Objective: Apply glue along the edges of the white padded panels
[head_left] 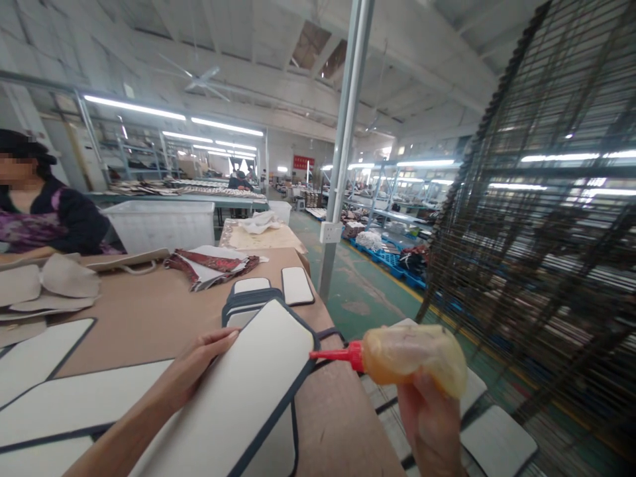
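My right hand [431,417] is wrapped round a soft squeeze bottle [412,354] of amber glue. Its red nozzle [335,355] points left, close to the dark rim of a white panel with navy edging [248,391]. That panel lies tilted over others on the brown table [149,311]. My left hand [201,361] rests flat on the panel's left edge, fingers stretched out and holding it down.
More white edged panels [44,358] lie on the table's left, with small ones [297,285] farther back. A person [40,205] sits at far left behind beige fabric pieces [54,285]. A metal pole [342,152] and a tall wire rack [546,218] stand right.
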`<move>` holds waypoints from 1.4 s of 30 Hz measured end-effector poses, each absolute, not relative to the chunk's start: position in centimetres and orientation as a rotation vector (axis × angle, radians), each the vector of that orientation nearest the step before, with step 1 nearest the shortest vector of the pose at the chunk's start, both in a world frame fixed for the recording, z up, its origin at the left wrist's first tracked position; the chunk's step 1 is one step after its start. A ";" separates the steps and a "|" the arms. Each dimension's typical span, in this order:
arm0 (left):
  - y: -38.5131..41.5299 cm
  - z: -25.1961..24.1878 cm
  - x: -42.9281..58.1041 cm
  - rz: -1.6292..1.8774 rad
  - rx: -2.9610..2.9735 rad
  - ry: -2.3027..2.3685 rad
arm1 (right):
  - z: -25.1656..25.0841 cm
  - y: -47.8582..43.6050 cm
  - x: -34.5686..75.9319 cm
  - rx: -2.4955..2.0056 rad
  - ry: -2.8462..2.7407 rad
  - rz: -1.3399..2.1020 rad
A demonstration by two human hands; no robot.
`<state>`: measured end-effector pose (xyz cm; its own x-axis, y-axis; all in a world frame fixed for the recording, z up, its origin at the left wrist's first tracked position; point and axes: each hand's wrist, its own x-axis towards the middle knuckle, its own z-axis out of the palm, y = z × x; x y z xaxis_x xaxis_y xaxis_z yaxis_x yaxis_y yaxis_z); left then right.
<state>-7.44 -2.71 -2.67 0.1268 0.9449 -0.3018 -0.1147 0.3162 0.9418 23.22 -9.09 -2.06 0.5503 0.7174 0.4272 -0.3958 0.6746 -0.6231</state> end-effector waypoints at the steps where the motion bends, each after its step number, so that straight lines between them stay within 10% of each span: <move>1: -2.9 -2.8 -7.3 0.974 0.920 1.163 | -2.1 -9.0 23.1 -0.490 -0.708 0.683; 42: -3.5 -4.2 -6.9 1.126 0.811 1.162 | -2.7 -9.0 21.9 -0.527 -0.744 0.763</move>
